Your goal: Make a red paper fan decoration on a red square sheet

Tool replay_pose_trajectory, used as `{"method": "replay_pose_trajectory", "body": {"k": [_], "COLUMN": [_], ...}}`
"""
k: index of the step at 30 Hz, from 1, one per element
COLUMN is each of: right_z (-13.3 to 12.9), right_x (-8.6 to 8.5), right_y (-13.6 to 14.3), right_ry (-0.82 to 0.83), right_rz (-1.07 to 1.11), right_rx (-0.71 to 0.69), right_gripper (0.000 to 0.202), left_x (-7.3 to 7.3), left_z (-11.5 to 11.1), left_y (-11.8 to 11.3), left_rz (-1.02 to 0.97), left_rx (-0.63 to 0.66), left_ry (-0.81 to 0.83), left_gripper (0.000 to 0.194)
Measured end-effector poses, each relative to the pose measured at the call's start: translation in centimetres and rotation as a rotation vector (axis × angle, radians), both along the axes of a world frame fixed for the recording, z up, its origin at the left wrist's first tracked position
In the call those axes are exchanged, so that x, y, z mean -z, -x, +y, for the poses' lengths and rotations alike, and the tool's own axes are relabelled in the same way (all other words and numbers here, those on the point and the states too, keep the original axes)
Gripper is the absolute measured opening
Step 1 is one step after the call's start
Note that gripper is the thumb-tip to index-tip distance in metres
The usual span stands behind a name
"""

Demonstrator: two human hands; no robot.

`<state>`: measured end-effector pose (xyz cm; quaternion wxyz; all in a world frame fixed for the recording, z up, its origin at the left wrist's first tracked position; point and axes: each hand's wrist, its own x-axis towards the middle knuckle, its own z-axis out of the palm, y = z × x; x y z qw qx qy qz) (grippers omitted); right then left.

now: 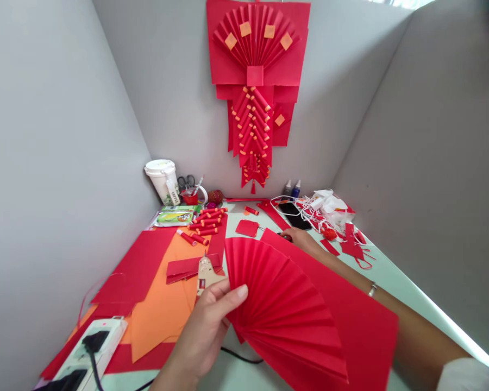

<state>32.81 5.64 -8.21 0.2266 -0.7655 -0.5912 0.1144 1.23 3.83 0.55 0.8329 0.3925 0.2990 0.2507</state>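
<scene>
A pleated red paper fan (285, 298) is spread open at the lower middle, and my left hand (212, 320) pinches its left edge between thumb and fingers. Under and behind the fan lies a large red sheet (350, 304). My right hand (299, 239) reaches past the top edge of that sheet, its fingers around a small dark object (286, 237) that is mostly hidden. Left of the fan, a beige glue gun (206, 274) rests near folded red paper strips (183, 267). A red square (247, 227) lies just beyond the fan.
Red paper rolls (207, 221), orange sheets (163, 309) and a power strip (92, 347) occupy the left side. A white cup (163, 182) stands at the back left. At the back right are a black phone (294, 215) and white strings (315, 209). A red fan decoration (255, 76) hangs on the wall.
</scene>
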Motion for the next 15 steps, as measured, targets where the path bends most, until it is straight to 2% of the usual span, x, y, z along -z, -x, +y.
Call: {"method": "replay_pose_trajectory", "body": {"k": [3,9,12,15], "right_z": [2.5,5.7,5.0,2.0], "right_x": [-0.3,-1.5,-2.2,-2.7], "right_y": [-0.2,-0.2,-0.2,-0.1], "right_ry": [0.001,-0.071,-0.113,-0.123], "right_rz": [0.003,0.142,0.264,0.4], "right_rx": [0.014,0.064,0.07,0.051], "right_gripper": [0.02,0.025,0.028,0.028], "left_x": [0.0,0.2,0.2,0.2], "left_z": [-0.2,0.2,0.4,0.3], "left_y": [-0.1,-0.2,-0.3,-0.3], "left_rz": [0.023,0.033,0.036,0.022], "left_rx": [0.048,-0.014,-0.048,-0.117], "left_ry": [-0.002,-0.002,0.002,0.032], "left_gripper": [0.03,0.028,0.03,0.03]}}
